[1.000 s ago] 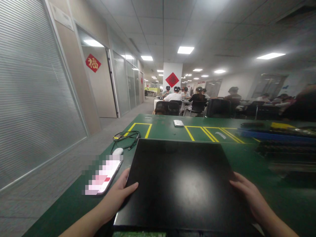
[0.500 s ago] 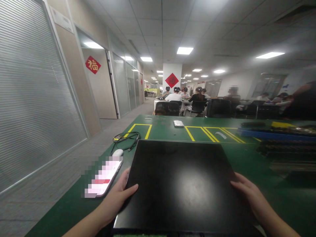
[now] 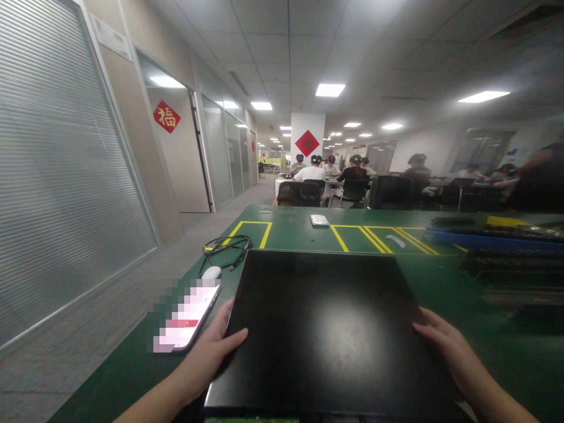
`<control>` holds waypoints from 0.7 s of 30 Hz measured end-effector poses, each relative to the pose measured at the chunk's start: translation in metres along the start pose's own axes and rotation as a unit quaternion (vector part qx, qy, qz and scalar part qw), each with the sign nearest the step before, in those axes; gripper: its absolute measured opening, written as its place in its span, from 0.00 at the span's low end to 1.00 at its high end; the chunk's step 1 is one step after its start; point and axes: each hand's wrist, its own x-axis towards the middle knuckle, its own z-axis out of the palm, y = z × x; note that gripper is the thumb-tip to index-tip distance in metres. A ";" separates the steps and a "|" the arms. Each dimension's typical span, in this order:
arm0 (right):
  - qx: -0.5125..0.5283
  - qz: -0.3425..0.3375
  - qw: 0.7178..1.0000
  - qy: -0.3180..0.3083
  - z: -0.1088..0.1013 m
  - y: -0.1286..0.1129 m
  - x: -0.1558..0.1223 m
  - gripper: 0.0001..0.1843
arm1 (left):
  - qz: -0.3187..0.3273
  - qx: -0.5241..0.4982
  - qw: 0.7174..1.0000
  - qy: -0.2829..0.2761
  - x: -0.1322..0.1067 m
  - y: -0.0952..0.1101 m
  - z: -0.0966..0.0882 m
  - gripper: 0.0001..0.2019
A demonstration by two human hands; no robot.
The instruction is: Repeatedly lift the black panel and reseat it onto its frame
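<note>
- Closest in, gripping the left edge of a large, flat, glossy black panel (image 3: pixel 326 329) with the left hand (image 3: pixel 211 352): thumb laid across the top face, fingers tucked under the edge and out of sight.
- Opposite, clasping the right edge with the right hand (image 3: pixel 449 349): fingers half open and spread along the top near the rim, palm against the side, underside hidden.
- Hands well apart, the full width of the panel between them, both closed on it.
- Lying flat at the near end of a dark green matted table (image 3: pixel 132 364), with its near edge at the bottom of the view and a ceiling light reflected in its middle.
- Just left of the left hand, not touching: a slim smartphone with a blurred pink-white screen (image 3: pixel 187 317).
- Beyond that, a small white rounded mouse (image 3: pixel 211 272), then a loose coil of black cable (image 3: pixel 227 244).
- Past the far edge of the panel, yellow tape rectangles (image 3: pixel 379 238) on the mat and a small silvery flat object (image 3: pixel 319 220).
- To the right, blurred: a long blue tray (image 3: pixel 484 239) with dark stacked parts nearer in.
- Farthest off, seated people (image 3: pixel 315 170) at tables, and a red diamond paper sign (image 3: pixel 307 143) on a white pillar.
</note>
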 end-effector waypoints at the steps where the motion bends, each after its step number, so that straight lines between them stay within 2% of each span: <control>1: -0.001 -0.001 1.000 0.005 0.000 0.000 0.000 0.26 | -0.002 -0.002 1.000 0.001 0.000 0.000 0.000 0.42; 14: 0.017 -0.005 1.000 -0.020 -0.003 0.004 0.003 0.26 | -0.013 -0.023 1.000 -0.006 -0.004 0.003 0.004 0.38; 21: 0.026 -0.006 0.999 -0.027 -0.003 0.002 0.001 0.30 | -0.025 -0.017 1.000 -0.007 -0.005 0.006 0.007 0.36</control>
